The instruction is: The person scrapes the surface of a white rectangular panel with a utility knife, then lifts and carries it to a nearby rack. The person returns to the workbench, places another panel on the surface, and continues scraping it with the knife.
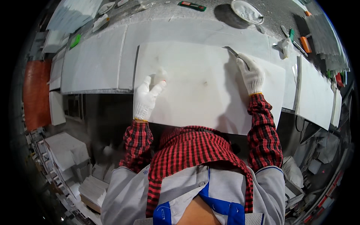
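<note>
A large white slab (198, 92), smooth and faintly stained, lies in front of me and overhangs the near edge of the bench. My left hand (148, 96), in a white knit glove, is over the slab's left part with thumb and fingers closed about a pale, whitish wad (160, 75); its exact kind is unclear. Near the slab's far right part, my right hand (251, 73), gloved alike, grips a narrow metal spatula (231, 51), its thin tip pointing up and left. The spatula's handle is hidden in the glove.
Beyond the slab stands a metal bowl (246, 13) of white powder or paste. A green-and-red flat pack (192, 6) lies farther left. An orange block (305, 44) and small tools are at right. More slabs (92, 60) flank mine; stacked pieces (326, 37) stand far right.
</note>
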`<state>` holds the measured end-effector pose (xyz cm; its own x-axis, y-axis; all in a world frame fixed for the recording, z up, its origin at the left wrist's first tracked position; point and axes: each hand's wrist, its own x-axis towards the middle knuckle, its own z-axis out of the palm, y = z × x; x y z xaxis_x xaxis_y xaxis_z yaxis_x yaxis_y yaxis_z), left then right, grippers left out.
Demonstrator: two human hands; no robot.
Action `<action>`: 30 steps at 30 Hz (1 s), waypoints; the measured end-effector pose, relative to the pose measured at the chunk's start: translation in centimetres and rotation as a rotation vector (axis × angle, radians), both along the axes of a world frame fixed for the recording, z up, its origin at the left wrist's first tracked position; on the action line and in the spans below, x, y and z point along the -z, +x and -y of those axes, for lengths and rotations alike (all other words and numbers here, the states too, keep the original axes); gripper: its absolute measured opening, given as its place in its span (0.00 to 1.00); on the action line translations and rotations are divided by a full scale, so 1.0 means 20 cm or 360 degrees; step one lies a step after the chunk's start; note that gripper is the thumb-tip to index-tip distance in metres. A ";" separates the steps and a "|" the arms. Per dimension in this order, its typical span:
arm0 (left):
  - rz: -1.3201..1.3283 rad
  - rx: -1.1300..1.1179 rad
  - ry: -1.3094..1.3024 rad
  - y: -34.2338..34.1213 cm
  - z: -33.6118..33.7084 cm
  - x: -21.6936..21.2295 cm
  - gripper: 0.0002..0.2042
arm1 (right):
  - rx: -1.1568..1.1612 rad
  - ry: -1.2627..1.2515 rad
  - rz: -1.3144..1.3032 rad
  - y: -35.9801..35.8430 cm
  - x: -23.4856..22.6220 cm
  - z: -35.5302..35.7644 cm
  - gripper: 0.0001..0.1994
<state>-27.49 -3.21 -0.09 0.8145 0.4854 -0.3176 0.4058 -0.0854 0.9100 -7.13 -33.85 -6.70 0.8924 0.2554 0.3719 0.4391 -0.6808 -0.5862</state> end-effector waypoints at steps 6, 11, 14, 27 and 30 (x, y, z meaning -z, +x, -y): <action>-0.0221 0.0073 0.0390 -0.15 0.13 0.14 0.27 | -0.0020 -0.0061 -0.0055 -0.02 -0.04 0.00 0.14; -0.0329 0.0208 0.0721 -0.09 0.20 0.07 0.21 | -0.0066 -0.0058 0.0020 0.01 -0.02 0.02 0.14; -0.0392 0.0253 0.0735 -0.07 0.23 0.03 0.18 | -0.0044 -0.0082 -0.0002 0.00 -0.02 0.02 0.14; -0.0387 0.0270 0.0720 -0.02 0.24 0.03 0.17 | -0.0022 -0.0073 -0.0053 -0.01 -0.03 0.03 0.14; -0.0354 0.0228 0.0723 -0.01 0.25 0.02 0.16 | -0.0038 -0.0085 -0.0049 0.00 -0.03 0.04 0.14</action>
<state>-27.70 -8.24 -0.51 0.8196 0.5032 -0.2740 0.5404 -0.5200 0.6615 -7.19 -34.61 -6.17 0.8968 0.2954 0.3294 0.4377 -0.7012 -0.5628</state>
